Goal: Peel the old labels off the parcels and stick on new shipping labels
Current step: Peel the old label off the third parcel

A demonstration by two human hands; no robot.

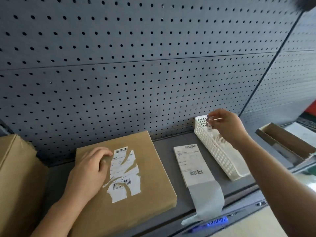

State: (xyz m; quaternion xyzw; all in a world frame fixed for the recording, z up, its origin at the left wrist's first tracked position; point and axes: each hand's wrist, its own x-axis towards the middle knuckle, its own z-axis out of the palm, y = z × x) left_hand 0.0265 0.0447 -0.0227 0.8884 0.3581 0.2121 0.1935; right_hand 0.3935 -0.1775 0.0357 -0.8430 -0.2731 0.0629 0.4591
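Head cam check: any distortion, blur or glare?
Head view: wide-angle bowing curves the pegboard seams; the right hand, pinching a label scrap over the basket, is slightly blurred; a dark defocused blob blocks the top right corner; no harsh glare.

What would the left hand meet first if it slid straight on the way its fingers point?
The torn old label on the flat parcel. The left hand rests on the cardboard with its fingertips at the label's left edge, pointing right across it; whether they already touch it is unclear.
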